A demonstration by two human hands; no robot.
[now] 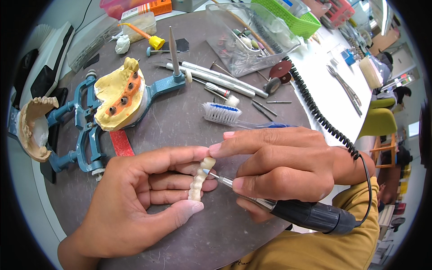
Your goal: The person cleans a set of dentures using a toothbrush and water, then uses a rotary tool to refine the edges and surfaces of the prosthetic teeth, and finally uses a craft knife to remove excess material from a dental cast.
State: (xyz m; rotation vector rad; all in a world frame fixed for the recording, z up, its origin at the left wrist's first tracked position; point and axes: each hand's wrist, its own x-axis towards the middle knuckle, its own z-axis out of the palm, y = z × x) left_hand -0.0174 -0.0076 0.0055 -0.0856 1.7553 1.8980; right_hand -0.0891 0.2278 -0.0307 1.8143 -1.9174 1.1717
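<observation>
- The work in hand appears to be the surface finishing of a cream-white, tooth-coloured dental bridge (196, 183), a lumpy row of joined crowns. It is between the hands at the near middle of the scene, above a grey-brown worktop (157, 132).
- The left hand (135, 193) grasps the bridge lightly, thumb at its near end, index fingertip at its far end, the other fingers spread behind it.
- The right hand (288, 164) grips a black-and-silver rotary handpiece (310, 216) like a pen; its index finger reaches out to the left index fingertip.
- The handpiece's small, pale-blue pointed tip (206, 171) lies over the bridge's right side, towards the far end, and seems to touch it; whether it is spinning cannot be told.
- Done, by the look of it: the separate tooth forms are already shaped and joined in one piece.
- Left, as far as can be judged: smoothing is unfinished while the tip is at the surface; how much remains cannot be told.
- The bridge is not seated on the yellow plaster jaw model (105, 85) at far left, whose four dark-grey metal posts (123, 100) stand bare in a blue metal articulator (83, 130).
</observation>
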